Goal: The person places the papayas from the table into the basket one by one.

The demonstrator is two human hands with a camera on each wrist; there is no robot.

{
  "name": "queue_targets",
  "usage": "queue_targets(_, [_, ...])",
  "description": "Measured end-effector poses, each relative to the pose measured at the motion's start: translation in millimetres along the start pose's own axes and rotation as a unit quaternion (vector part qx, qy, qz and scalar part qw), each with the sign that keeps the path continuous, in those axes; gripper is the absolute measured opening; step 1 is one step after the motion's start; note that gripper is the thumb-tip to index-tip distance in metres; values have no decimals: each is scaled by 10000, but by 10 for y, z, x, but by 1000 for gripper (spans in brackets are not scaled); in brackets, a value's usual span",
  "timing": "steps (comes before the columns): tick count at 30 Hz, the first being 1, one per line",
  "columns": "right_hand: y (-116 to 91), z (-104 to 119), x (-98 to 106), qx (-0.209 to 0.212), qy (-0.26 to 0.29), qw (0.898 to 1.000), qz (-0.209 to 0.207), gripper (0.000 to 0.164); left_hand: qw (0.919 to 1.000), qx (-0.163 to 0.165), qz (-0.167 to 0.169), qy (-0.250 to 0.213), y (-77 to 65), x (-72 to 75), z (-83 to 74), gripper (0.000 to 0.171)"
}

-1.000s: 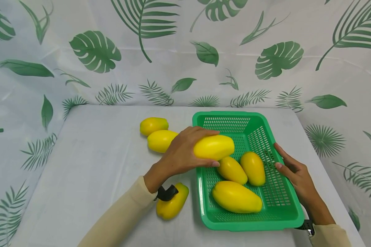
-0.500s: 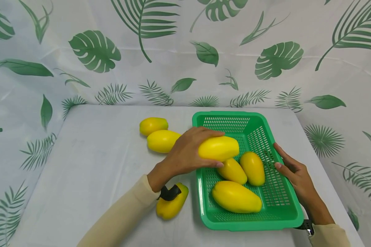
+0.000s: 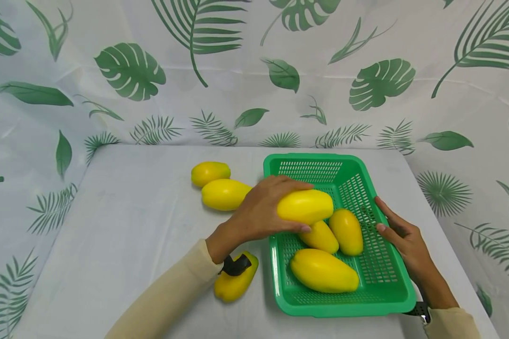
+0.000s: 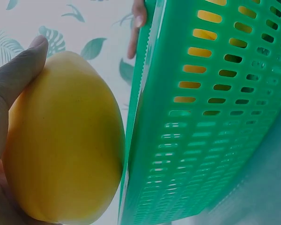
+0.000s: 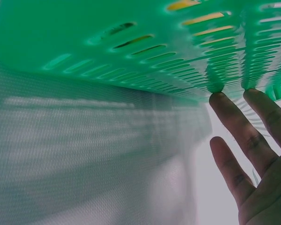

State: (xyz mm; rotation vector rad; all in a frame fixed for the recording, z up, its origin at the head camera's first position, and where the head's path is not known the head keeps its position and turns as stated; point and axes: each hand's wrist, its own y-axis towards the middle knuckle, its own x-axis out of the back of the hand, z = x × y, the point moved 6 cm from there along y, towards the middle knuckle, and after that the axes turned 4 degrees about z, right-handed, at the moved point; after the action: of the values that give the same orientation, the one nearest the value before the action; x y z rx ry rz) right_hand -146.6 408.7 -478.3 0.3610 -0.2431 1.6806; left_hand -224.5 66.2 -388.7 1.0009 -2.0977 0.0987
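My left hand (image 3: 265, 207) grips a yellow papaya (image 3: 305, 207) above the left part of a green plastic basket (image 3: 343, 308). In the left wrist view this papaya (image 4: 65, 140) is beside the basket's perforated wall (image 4: 150, 140), with the thumb along it. Inside the basket lie three more papayas, among them a large one (image 3: 324, 270) at the near end and one (image 3: 346, 231) to the right. My right hand (image 3: 411, 245) holds the basket's right rim, its thumb at the edge. In the right wrist view several fingers (image 5: 243, 131) reach to the outer wall, two fingertips touching it.
Two papayas lie left of the basket toward the back, a smaller one (image 3: 210, 174) and a larger one (image 3: 225, 194). Another papaya (image 3: 236, 278) is partly hidden under my left wrist. A white cloth (image 3: 123, 226) covers the table, and a leaf-printed sheet (image 3: 237, 75) hangs behind.
My left hand has moved slightly right and toward me with the papaya, farther over the basket. The right hand and the basket have stayed in place.
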Motion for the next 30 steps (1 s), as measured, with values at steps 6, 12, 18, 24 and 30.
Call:
queue_targets(6, [0, -16, 7, 40, -2, 10000, 23, 63, 10000, -40, 69, -34, 23, -25, -11, 74])
queue_targets(12, [1, -23, 10, 62, 10, 10000, 30, 63, 9997, -118, 170, -103, 57, -48, -29, 75])
queue_targets(18, [-5, -22, 5, 49, 40, 10000, 42, 62, 9996, -124, 225, -123, 87, -69, -30, 76])
queue_targets(24, [-7, -19, -1, 75, 90, 9999, 56, 63, 9996, -189, 218, -79, 114, -84, -42, 76])
queue_targets(30, [-6, -19, 5, 64, 81, 9999, 24, 62, 9995, -170, 255, -55, 167, -117, -22, 75])
